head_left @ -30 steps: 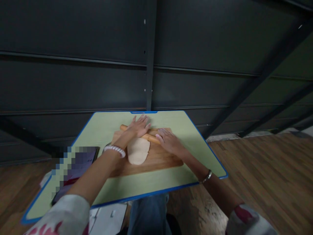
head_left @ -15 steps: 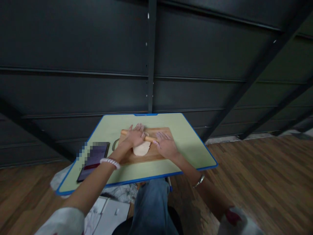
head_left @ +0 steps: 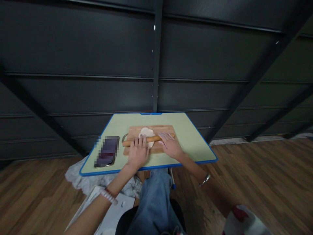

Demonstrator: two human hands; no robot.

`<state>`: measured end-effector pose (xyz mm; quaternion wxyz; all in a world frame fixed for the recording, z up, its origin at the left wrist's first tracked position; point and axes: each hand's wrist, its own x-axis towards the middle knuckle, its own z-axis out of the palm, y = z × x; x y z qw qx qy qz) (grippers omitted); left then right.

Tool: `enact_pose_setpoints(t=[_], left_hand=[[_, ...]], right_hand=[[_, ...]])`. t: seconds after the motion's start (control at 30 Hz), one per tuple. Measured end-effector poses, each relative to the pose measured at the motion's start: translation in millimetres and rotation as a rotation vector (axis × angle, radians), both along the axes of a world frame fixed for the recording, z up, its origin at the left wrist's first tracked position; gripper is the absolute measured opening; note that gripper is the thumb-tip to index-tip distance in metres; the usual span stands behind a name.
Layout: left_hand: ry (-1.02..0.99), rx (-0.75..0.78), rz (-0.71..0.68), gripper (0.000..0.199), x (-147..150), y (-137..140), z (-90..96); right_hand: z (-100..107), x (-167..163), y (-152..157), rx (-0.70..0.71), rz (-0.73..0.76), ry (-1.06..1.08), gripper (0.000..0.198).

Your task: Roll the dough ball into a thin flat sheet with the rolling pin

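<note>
A wooden rolling pin (head_left: 155, 138) lies across a flattened round of pale dough (head_left: 146, 131) on a wooden cutting board (head_left: 135, 131). My left hand (head_left: 139, 152) rests on the pin's left part, its fingers stretched over the top. Toward the right end, my right hand (head_left: 171, 147) lies flat on the pin with straight fingers. Neither hand wraps around it. Dough shows on both sides of the pin; part is hidden beneath it and my left fingers.
The board sits on a small light-green table (head_left: 192, 140) with a blue edge. A phone (head_left: 107, 151), partly blurred out, lies at its left. Dark metal panels (head_left: 110, 94) stand behind the table. My jeans-clad leg (head_left: 156, 199) is below the front edge.
The rolling pin has come nearer to me over the dough, with both hands moving along on it. More dough now shows beyond the pin. The view has shifted slightly.
</note>
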<state>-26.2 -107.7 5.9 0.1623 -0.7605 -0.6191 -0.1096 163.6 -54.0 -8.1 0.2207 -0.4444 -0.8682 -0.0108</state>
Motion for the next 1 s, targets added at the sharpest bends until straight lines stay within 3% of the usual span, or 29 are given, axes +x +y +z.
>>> enact_pose_setpoints(t=[0.23,0.57,0.77,1.0], left_hand=[[0.01,-0.004,0.063,0.053,20.9,-30.5,-0.1],[-0.02,-0.009,0.151,0.059,0.5,-11.0,-8.9],[0.013,-0.057,0.134,0.057,-7.9,-2.8,-1.2],[0.005,-0.101,0.151,0.054,-28.7,11.4,-2.3]], right_hand=[[1.9,-6.8,28.6,-0.034,0.133,0.075,0.045],[6.5,-61.4,55.4,0.099,0.14,-0.19,0.044],[18.6,-77.3,63.5,0.079,0.179,-0.261,0.042],[28.3,-100.2,78.2,-0.069,0.206,-0.179,0.043]])
